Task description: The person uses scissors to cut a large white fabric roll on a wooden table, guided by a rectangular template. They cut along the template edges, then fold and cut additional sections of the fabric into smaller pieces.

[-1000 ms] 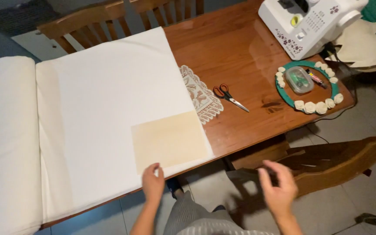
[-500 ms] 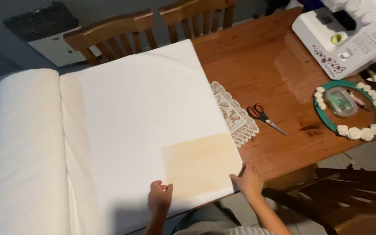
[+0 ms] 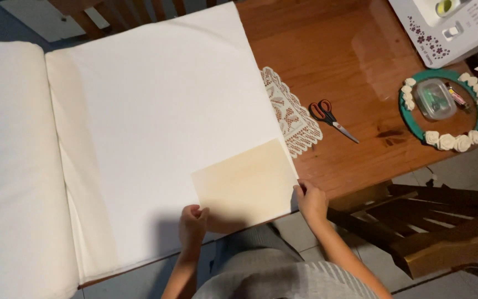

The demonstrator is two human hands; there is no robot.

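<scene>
A tan rectangular paper piece (image 3: 245, 184) lies on the near right corner of a wide white fabric (image 3: 161, 122) spread over the wooden table (image 3: 333, 50). My left hand (image 3: 193, 223) pinches the paper's near left corner. My right hand (image 3: 311, 200) grips its right edge, where the fabric's corner also ends. The paper rests flat on the cloth.
A thick roll of the white fabric (image 3: 6, 166) fills the left. Beside the cloth lie a lace doily (image 3: 291, 113) and red-handled scissors (image 3: 330, 117). A teal ring with white rosettes (image 3: 443, 113) and a white sewing machine (image 3: 449, 25) stand at the right. A wooden chair (image 3: 432, 227) is near right.
My right hand came in from the air at the right and took the paper's right edge. My left hand closed on its near left corner. The view moved closer.
</scene>
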